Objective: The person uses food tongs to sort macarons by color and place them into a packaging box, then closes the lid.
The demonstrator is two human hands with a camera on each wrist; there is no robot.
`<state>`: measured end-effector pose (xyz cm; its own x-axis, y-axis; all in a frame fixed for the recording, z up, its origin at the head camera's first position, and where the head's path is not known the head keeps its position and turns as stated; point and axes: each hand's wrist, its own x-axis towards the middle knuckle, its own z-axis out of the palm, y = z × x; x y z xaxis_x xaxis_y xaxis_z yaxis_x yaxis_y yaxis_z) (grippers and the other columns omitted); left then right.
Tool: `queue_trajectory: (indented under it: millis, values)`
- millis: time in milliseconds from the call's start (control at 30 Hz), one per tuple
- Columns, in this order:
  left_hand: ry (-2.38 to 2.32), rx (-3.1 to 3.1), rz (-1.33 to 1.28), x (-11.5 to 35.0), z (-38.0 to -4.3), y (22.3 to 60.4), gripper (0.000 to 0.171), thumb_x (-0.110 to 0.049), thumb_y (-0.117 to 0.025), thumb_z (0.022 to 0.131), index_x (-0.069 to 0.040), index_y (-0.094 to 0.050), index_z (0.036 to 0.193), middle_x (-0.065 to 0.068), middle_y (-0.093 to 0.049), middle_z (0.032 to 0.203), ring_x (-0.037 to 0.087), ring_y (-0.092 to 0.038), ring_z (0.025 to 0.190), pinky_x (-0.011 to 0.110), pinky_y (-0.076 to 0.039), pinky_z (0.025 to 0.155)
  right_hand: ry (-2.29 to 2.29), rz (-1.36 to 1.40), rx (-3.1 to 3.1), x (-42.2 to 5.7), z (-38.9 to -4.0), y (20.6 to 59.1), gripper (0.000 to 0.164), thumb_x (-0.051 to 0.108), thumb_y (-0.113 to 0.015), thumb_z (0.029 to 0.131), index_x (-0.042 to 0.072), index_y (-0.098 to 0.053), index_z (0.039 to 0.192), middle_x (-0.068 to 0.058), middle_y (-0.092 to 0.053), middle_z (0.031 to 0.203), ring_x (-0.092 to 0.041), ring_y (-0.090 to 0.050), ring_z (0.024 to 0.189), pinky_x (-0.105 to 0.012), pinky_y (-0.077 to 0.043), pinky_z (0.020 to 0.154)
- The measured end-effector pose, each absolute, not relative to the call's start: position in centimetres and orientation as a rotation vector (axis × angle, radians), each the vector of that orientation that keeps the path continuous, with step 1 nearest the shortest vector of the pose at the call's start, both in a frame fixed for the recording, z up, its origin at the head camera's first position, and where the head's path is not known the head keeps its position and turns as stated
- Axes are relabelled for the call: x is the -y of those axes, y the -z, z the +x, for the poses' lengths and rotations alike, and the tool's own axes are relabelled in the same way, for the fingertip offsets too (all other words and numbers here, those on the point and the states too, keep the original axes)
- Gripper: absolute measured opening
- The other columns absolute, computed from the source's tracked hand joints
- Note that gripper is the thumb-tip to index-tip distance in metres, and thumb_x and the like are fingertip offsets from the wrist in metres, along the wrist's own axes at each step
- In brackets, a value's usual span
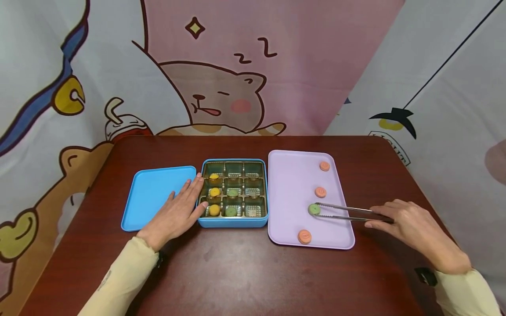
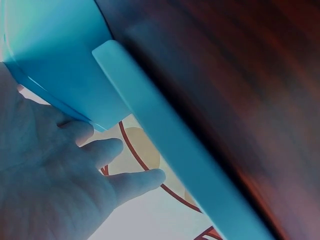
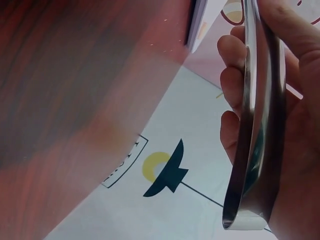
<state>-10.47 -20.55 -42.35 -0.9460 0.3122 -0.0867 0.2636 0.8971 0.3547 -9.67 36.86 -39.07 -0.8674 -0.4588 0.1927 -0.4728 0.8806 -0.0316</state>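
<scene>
My right hand (image 1: 411,224) grips metal tongs (image 3: 257,125), whose tips reach over the lilac tray (image 1: 292,175). Between those tips sits a green round piece (image 1: 314,209), shaped like a small mooncake. With fingers straight, my left hand (image 1: 179,210) rests against the left side of the blue box (image 1: 233,223). Inside the box is a gold divided insert (image 1: 253,169). Yellow pieces (image 1: 215,210) occupy its left column, one per compartment. Two green pieces (image 1: 231,211) lie in the middle column, in the middle and front compartments. The right column holds no pieces.
Several orange pieces (image 1: 304,237) lie on the lilac tray, along its right part and near the front edge. A blue lid (image 1: 158,188) lies left of the box, partly under the left forearm and hand. Everything stands on a dark brown table (image 1: 237,272) before a printed curtain (image 1: 316,66).
</scene>
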Motion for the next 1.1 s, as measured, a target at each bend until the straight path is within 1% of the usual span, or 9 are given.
queue_trajectory:
  millis: [200,433,633,733,900,1033,1100]
  values:
    - [-0.517,-2.925,0.451,20.6,-10.4,42.3,0.077,-0.05,-0.042,0.11,-0.011,-0.008,0.168,0.008,-0.004,0.174,0.036,-0.01,0.158,0.074,-0.015,0.116,-0.125,0.715,2.891,-35.9,-9.7,38.5,0.046,0.04,-0.093,0.072,0.009,-0.081,0.103,-0.004,-0.074,0.088,-0.024,-0.064,0.078,-0.056,-0.056,0.068]
    - [-0.509,-2.917,0.448,20.6,-10.4,42.3,0.078,-0.054,-0.038,0.11,-0.012,-0.008,0.168,0.006,-0.002,0.174,0.036,-0.009,0.159,0.074,-0.015,0.117,-0.172,0.835,2.785,-34.8,-10.3,38.2,0.042,0.034,-0.094,0.07,0.011,-0.081,0.103,0.003,-0.072,0.084,-0.017,-0.062,0.076,-0.046,-0.057,0.064]
    - [-0.507,-2.915,0.446,20.6,-10.4,42.3,0.078,-0.054,-0.037,0.11,-0.012,-0.007,0.168,0.005,-0.001,0.174,0.035,-0.009,0.159,0.073,-0.015,0.117,-0.192,0.884,2.75,-33.8,-10.8,37.8,0.042,0.034,-0.092,0.073,0.011,-0.081,0.107,0.002,-0.074,0.088,-0.016,-0.062,0.079,-0.045,-0.056,0.065]
    - [-0.504,-2.921,0.449,20.6,-10.4,42.2,0.077,-0.053,-0.038,0.11,-0.012,-0.008,0.168,0.005,-0.002,0.174,0.035,-0.01,0.159,0.073,-0.015,0.117,-0.192,0.905,2.732,-33.2,-11.1,37.6,0.042,0.034,-0.092,0.073,0.009,-0.081,0.106,0.001,-0.074,0.088,-0.016,-0.062,0.079,-0.045,-0.056,0.065]
    - [-0.499,-2.931,0.454,20.6,-10.4,42.2,0.076,-0.051,-0.04,0.11,-0.011,-0.009,0.168,0.008,-0.004,0.174,0.036,-0.011,0.158,0.074,-0.016,0.117,-0.203,0.924,2.717,-32.1,-11.7,37.2,0.039,0.033,-0.092,0.073,0.011,-0.081,0.104,0.004,-0.073,0.086,-0.013,-0.061,0.076,-0.042,-0.055,0.062]
    - [-0.499,-2.929,0.453,20.6,-10.5,42.2,0.076,-0.051,-0.039,0.111,-0.011,-0.009,0.168,0.008,-0.005,0.174,0.035,-0.01,0.158,0.073,-0.017,0.117,-0.208,0.925,2.724,-31.3,-12.2,36.9,0.039,0.034,-0.093,0.073,0.012,-0.081,0.103,0.004,-0.073,0.085,-0.014,-0.061,0.075,-0.041,-0.054,0.06]
    - [-0.5,-2.93,0.452,20.6,-10.4,42.2,0.076,-0.052,-0.038,0.111,-0.012,-0.009,0.168,0.007,-0.005,0.174,0.035,-0.011,0.159,0.073,-0.017,0.117,-0.209,0.922,2.74,-30.8,-12.4,36.7,0.039,0.035,-0.092,0.074,0.012,-0.082,0.104,0.004,-0.073,0.085,-0.014,-0.06,0.075,-0.042,-0.054,0.061]
